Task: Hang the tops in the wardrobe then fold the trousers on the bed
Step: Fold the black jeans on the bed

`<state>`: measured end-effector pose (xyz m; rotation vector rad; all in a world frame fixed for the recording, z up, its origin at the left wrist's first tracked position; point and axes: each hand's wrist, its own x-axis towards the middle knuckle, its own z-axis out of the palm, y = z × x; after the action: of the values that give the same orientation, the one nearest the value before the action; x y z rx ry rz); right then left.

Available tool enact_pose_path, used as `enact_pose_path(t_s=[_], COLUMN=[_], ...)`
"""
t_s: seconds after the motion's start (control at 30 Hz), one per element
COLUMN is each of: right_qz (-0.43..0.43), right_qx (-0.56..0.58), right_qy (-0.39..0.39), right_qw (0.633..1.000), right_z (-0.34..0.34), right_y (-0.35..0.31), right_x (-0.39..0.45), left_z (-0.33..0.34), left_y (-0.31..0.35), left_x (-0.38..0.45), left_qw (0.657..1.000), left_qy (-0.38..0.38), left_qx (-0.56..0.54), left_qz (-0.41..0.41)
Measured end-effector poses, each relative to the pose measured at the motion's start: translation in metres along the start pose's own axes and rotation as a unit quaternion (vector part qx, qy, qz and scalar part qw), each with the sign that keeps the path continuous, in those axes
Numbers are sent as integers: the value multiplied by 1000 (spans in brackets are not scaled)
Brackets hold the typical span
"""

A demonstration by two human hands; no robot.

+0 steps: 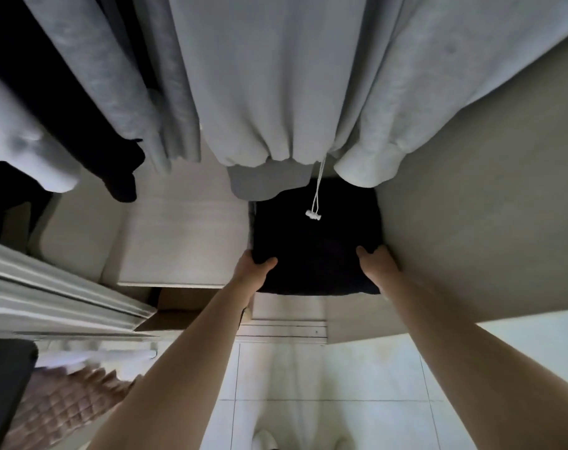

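A folded black garment (315,248) lies on the wardrobe's lower shelf, at its right end against the side wall. My left hand (255,266) grips its left edge, thumb on top and fingers hidden beneath. My right hand (375,259) holds its right edge the same way. Directly above hang light grey tops (276,86), one with a white drawstring (315,203) dangling over the black garment. More grey and black garments (120,92) hang to the left.
A white box (182,241) sits on the shelf left of the black garment. The wardrobe's side wall (477,206) stands at the right and a sliding-door rail (49,293) at the left. Pale floor tiles (325,384) lie below, with a quilted cover (68,404) at lower left.
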<state>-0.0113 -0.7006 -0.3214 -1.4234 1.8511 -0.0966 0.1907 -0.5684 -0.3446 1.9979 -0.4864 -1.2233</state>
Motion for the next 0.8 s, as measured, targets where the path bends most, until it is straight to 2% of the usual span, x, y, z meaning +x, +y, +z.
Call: enact_pose_path(t_s=[0.13,0.33,0.5,0.73,0.8], right_qz=[-48,-176,-93,-84,-104], right_qx=[29,81,-38,-65,-80], right_qy=[46,111,79,71,67], right_qw=[997,975,992,992,989], right_z=[-4,-8,-1,-6,-7], right_y=[-7,-12,-7,-7,-7], right_x=[0,-3,9,-3,-14], left_z=[-7,-3,2,-9,-14], left_y=[1,11,2,4,2], left_x=[2,-5,-5,-14,-24], left_qw=[999,989,999,999,999], left_qy=[9,79,26,22,8], left_qx=[-46,-91,-26,22,35], left_qz=[-3,81,28,10,-8])
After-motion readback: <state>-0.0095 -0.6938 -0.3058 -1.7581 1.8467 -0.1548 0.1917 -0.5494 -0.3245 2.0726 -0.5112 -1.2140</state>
